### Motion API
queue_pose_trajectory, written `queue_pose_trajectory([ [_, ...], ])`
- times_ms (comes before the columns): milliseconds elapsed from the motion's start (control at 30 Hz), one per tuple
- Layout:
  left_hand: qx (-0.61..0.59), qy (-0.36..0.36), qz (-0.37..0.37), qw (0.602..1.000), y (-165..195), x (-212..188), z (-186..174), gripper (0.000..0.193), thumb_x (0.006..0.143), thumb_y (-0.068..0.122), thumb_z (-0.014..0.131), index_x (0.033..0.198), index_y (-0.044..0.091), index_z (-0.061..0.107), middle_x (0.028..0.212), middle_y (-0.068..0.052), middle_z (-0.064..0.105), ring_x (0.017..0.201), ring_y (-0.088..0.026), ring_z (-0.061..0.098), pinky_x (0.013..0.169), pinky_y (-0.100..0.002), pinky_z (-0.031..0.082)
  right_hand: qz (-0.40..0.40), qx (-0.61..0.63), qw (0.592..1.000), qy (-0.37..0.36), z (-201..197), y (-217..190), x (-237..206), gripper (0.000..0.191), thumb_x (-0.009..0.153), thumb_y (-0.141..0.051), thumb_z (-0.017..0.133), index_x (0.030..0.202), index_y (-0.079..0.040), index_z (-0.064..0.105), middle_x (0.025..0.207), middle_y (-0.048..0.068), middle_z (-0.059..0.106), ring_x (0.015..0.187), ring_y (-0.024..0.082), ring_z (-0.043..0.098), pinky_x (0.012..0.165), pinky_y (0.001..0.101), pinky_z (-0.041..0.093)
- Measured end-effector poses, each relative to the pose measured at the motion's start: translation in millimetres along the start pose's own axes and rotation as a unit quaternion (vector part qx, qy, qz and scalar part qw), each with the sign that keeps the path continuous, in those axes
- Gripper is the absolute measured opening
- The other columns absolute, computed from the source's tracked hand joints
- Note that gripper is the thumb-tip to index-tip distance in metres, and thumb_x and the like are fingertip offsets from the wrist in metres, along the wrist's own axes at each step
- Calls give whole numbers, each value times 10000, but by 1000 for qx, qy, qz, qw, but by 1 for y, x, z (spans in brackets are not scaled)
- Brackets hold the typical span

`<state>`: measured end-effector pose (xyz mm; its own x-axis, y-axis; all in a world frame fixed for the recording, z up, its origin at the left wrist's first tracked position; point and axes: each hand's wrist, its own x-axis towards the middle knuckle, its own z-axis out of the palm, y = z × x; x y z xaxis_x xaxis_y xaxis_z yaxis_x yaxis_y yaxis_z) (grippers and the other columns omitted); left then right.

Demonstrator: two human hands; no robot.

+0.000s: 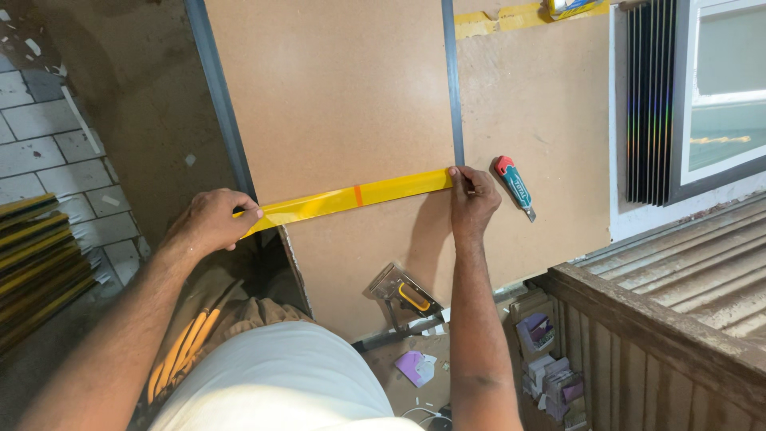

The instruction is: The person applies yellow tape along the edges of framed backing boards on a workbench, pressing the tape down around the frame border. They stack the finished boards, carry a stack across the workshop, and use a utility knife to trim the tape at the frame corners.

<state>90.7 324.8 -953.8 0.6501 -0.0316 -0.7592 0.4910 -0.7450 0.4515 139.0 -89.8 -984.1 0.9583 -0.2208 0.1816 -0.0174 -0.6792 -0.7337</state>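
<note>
A small carpentry or framing workshop is suggested. Brown boards (335, 88) are laid flat across the middle of the frame, with a staple gun (401, 294) and a utility knife (515, 186) left on them. Yellow strips (36, 263) are stacked at the left edge, and paper scraps (416, 367) are scattered at the bottom.

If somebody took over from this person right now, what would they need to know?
Left hand grips one end of the yellow strip at the brown board's left edge.
Right hand presses the other end down by the metal divider.
Utility knife lies right of that hand; staple gun lies on the board below.
Done: strip stretched flat across the board.
Left: no staples visible in it.
</note>
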Motion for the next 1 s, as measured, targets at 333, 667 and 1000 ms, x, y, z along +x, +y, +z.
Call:
queue_pose_trajectory([
  [333, 41, -25, -58, 997, 4, 8, 1, 315, 988, 426, 623, 1075, 159, 765, 718, -48, 743, 543, -143, 686, 649, -372, 584, 4, -14, 1000, 18, 3, 4, 3, 141, 904, -77, 840, 943, 13, 738, 791, 73, 659, 660, 121, 596, 628, 270, 501],
  [667, 15, -11, -65, 998, 8, 10, -1, 314, 946, 405, 663, 992, 126, 798, 601, -66, 700, 520, -158, 675, 650, -358, 574, 11, 9, 1000, 20, 8, 12, 0, 147, 923, -53, 822, 951, 9, 691, 802, 72, 673, 678, 121, 601, 637, 271, 508],
  [1000, 124, -11, -79, 989, 19, 7, -5, 325, 977, 462, 617, 964, 182, 781, 656, -37, 739, 668, -181, 728, 835, -433, 518, 16, -179, 982, 58, 16, -30, -2, 390, 872, -57, 786, 1216, -42, 601, 1061, 128, 690, 966, 297, 645, 820, 439, 500],
])
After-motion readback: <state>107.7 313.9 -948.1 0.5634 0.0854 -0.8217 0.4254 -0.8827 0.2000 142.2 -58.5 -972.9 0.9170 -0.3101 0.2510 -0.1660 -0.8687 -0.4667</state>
